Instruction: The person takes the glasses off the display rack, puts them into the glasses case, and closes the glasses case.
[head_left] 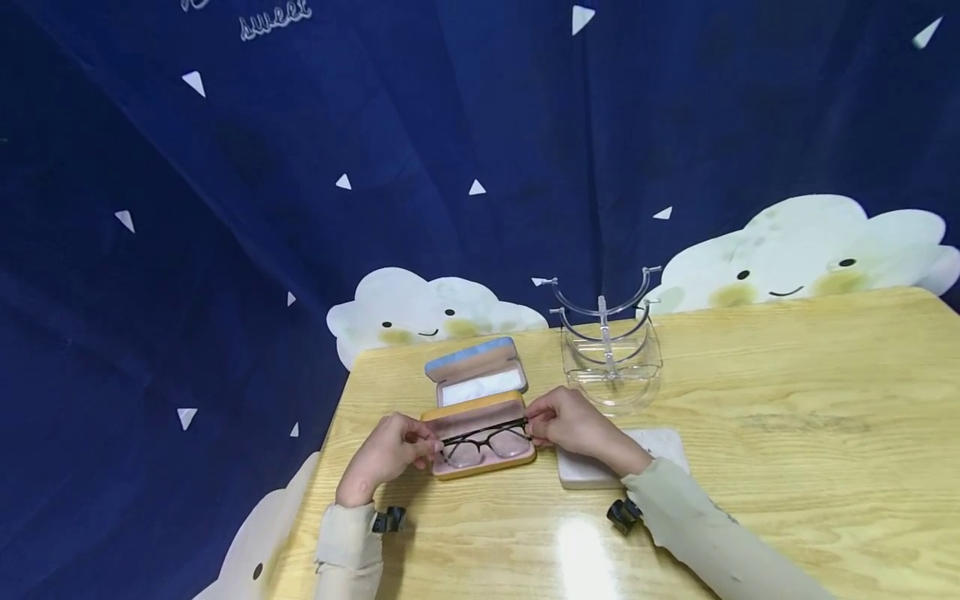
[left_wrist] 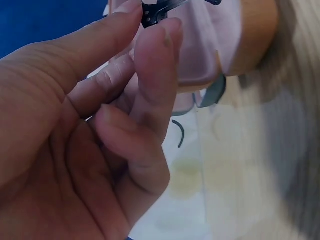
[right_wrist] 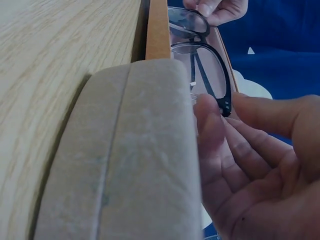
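Observation:
A pair of black-rimmed glasses (head_left: 483, 443) with clear lenses spans both hands at an open orange glasses case (head_left: 487, 470) lined in pink. My left hand (head_left: 390, 454) pinches one front corner of the frame between thumb and index finger; the left wrist view shows that black corner (left_wrist: 159, 11) close up. At the opposite corner my right hand (head_left: 573, 425) pinches the rim (right_wrist: 226, 85) in the same way. The temples are folded behind the lenses. Whether the glasses touch the case lining, I cannot tell.
Behind the orange case stands an open blue glasses case (head_left: 471, 358) with a white cloth (head_left: 482, 387) inside. A closed pale case (head_left: 588, 477) lies under my right forearm. Farther back is a clear acrylic display stand (head_left: 611, 371), near the blue curtain (head_left: 450, 100).

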